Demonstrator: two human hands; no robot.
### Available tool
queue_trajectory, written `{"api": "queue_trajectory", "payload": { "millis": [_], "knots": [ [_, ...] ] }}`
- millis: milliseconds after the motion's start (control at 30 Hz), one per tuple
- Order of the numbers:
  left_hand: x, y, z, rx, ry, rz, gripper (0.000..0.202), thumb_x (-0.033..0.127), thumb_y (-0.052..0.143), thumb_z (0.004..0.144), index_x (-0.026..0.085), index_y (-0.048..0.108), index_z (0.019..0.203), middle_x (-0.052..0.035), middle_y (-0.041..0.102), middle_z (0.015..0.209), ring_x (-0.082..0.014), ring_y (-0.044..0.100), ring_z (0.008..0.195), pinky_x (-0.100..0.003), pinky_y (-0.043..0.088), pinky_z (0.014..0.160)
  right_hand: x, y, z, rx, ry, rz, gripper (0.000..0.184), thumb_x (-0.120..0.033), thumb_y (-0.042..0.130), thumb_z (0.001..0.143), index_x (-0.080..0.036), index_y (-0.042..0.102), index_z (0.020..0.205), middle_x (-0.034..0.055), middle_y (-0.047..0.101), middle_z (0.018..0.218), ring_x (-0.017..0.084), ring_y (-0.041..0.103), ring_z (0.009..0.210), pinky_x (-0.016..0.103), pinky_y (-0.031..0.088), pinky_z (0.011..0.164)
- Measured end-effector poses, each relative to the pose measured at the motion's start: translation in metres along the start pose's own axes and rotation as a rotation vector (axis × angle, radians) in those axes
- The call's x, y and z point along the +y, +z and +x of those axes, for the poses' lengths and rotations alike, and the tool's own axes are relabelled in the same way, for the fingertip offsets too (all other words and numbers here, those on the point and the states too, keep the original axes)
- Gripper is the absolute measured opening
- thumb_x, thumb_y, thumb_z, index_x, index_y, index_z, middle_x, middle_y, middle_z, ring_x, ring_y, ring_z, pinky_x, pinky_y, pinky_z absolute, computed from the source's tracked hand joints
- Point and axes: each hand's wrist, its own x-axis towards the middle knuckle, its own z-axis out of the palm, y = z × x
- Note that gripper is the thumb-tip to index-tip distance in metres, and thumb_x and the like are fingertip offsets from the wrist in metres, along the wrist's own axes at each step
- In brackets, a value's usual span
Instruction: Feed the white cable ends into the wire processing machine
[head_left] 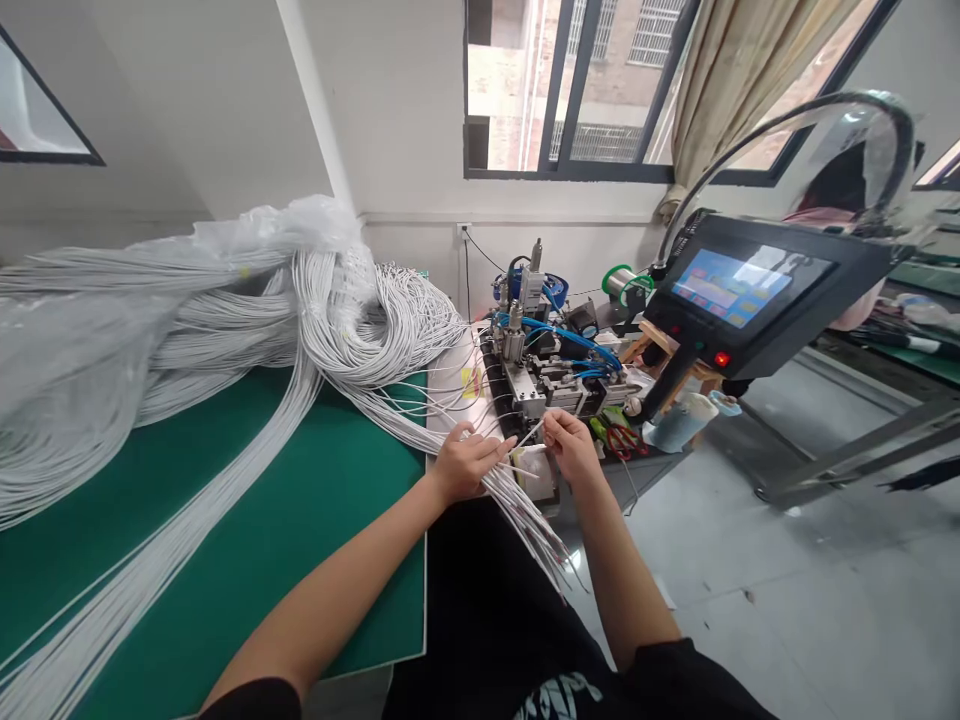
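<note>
Nearest: white cable bundle [525, 510], loose ends hanging in front of the pneumatic bench machine [525, 375]. Left hand [469, 463] over the bundle, front-left of the machine; index finger extended, thumb apart; cannot tell whether they grip a cable. Right hand [571, 445] at the machine's front, thumb and fingertips pinching a single white cable [529, 436] that spans toward the left hand. Green-topped table [360, 520] left of the machine, bearing coiled cables [337, 330]. Red-handled scissors [624, 440] just right of it; lit touchscreen [750, 285] farther right. Wire spool [619, 283] at its rear right. Sliding window [592, 90] behind.
</note>
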Motion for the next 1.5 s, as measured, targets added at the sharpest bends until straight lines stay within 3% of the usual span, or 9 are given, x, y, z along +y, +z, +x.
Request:
{"api": "queue_trajectory", "payload": {
  "millis": [167, 267, 367, 633, 833, 1067, 1300, 1500],
  "knots": [
    [0.002, 0.001, 0.0, 0.013, -0.035, 0.021, 0.046, 0.028, 0.046, 0.089, 0.016, 0.052, 0.133, -0.0054, 0.071, 0.088, -0.0174, 0.061, 0.074, -0.039, 0.034, 0.086, 0.007, -0.018, 0.001, -0.002, -0.105, -0.355, 0.027, -0.044, 0.064, 0.079, -0.019, 0.059, 0.07, -0.0008, 0.049, 0.062, 0.012, 0.041, 0.056, 0.025, 0.033, 0.053],
    [0.004, 0.005, 0.001, -0.005, -0.1, 0.062, 0.038, 0.019, 0.044, 0.087, 0.019, 0.061, 0.121, -0.0042, 0.071, 0.086, -0.0173, 0.06, 0.073, -0.041, 0.033, 0.088, 0.014, -0.026, 0.002, -0.009, -0.17, -0.618, 0.027, -0.042, 0.061, 0.081, -0.018, 0.06, 0.069, 0.0008, 0.054, 0.064, 0.014, 0.046, 0.06, 0.026, 0.036, 0.057],
    [0.006, 0.009, 0.004, -0.036, -0.165, 0.093, 0.037, 0.011, 0.045, 0.082, 0.02, 0.065, 0.113, -0.0042, 0.071, 0.086, -0.0184, 0.06, 0.077, -0.043, 0.03, 0.091, 0.02, -0.031, 0.004, -0.027, -0.161, -0.726, 0.03, -0.042, 0.057, 0.083, -0.018, 0.058, 0.066, -0.0002, 0.052, 0.06, 0.014, 0.044, 0.058, 0.026, 0.034, 0.056],
    [0.009, 0.015, 0.007, -0.142, -0.29, 0.099, 0.035, 0.012, 0.052, 0.077, 0.02, 0.066, 0.108, -0.0054, 0.069, 0.082, -0.0229, 0.058, 0.083, -0.048, 0.029, 0.093, 0.034, -0.037, 0.013, -0.114, -0.025, -0.519, 0.031, -0.044, 0.057, 0.081, -0.02, 0.049, 0.063, -0.0024, 0.041, 0.061, 0.013, 0.037, 0.06, 0.025, 0.031, 0.058],
    [0.01, 0.017, 0.008, -0.111, -0.309, 0.139, 0.032, 0.01, 0.051, 0.078, 0.021, 0.067, 0.104, -0.0046, 0.068, 0.078, -0.0229, 0.057, 0.081, -0.048, 0.03, 0.093, 0.046, -0.034, 0.014, -0.062, 0.138, -0.338, 0.033, -0.043, 0.06, 0.076, -0.02, 0.043, 0.059, -0.0041, 0.035, 0.058, 0.012, 0.03, 0.056, 0.024, 0.026, 0.054],
    [0.01, 0.02, 0.007, -0.116, -0.351, 0.149, 0.031, 0.01, 0.052, 0.077, 0.022, 0.068, 0.101, -0.0045, 0.067, 0.076, -0.0232, 0.057, 0.081, -0.049, 0.031, 0.092, 0.062, -0.04, 0.011, -0.006, 0.312, -0.154, 0.03, -0.042, 0.065, 0.072, -0.019, 0.049, 0.062, -0.0064, 0.031, 0.054, 0.01, 0.024, 0.051, 0.024, 0.02, 0.049],
    [0.008, 0.02, 0.003, -0.153, -0.348, 0.05, 0.027, 0.015, 0.054, 0.077, 0.02, 0.067, 0.101, -0.006, 0.071, 0.092, -0.0245, 0.06, 0.094, -0.049, 0.03, 0.098, 0.048, -0.045, 0.002, 0.037, 0.238, -0.329, 0.037, -0.051, 0.067, 0.076, -0.018, 0.055, 0.065, -0.0025, 0.044, 0.059, 0.012, 0.036, 0.057, 0.025, 0.029, 0.053],
    [0.007, 0.02, 0.004, -0.228, -0.356, 0.018, 0.042, 0.018, 0.06, 0.071, 0.014, 0.063, 0.113, -0.0131, 0.062, 0.127, -0.0286, 0.054, 0.118, -0.049, 0.025, 0.106, 0.007, -0.049, -0.021, 0.054, 0.083, -0.572, 0.03, -0.048, 0.062, 0.083, -0.019, 0.061, 0.076, 0.0021, 0.054, 0.066, 0.015, 0.044, 0.062, 0.027, 0.033, 0.055]
  ]
}}
